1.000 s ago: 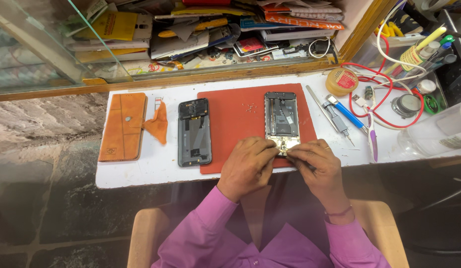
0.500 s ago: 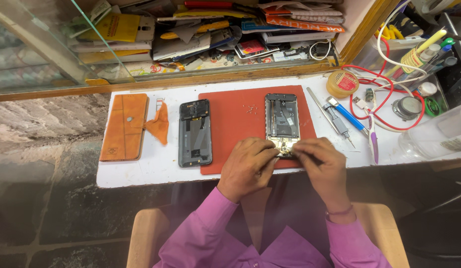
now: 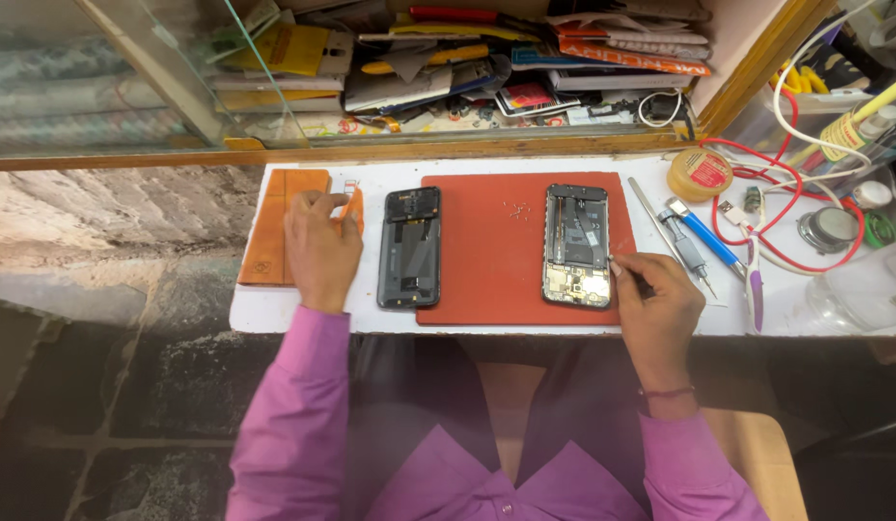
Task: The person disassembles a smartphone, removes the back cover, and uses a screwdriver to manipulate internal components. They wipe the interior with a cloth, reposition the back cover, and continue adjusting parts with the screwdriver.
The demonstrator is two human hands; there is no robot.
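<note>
An opened phone body (image 3: 576, 245) with bare circuit parts lies on the right side of a red work mat (image 3: 491, 270). My right hand (image 3: 653, 301) rests just right of it, fingers closed on a thin dark tool whose tip touches the phone's right edge. A black phone back frame (image 3: 409, 247) lies at the mat's left edge. My left hand (image 3: 319, 247) has reached left of that frame, fingertips on a small orange piece (image 3: 351, 207) beside an orange phone case (image 3: 275, 224).
Several tiny screws (image 3: 517, 207) lie on the mat. Right of the mat are a blue-handled screwdriver (image 3: 703, 239), thin metal tools, a round yellow tin (image 3: 700, 174) and red and white cables (image 3: 771, 207). A cluttered glass-fronted shelf (image 3: 467, 68) runs along the back.
My left hand left the opened phone and moved far left to the orange piece. My right hand shifted to the phone's right edge. The camera view moved, leaving the phone uncovered.
</note>
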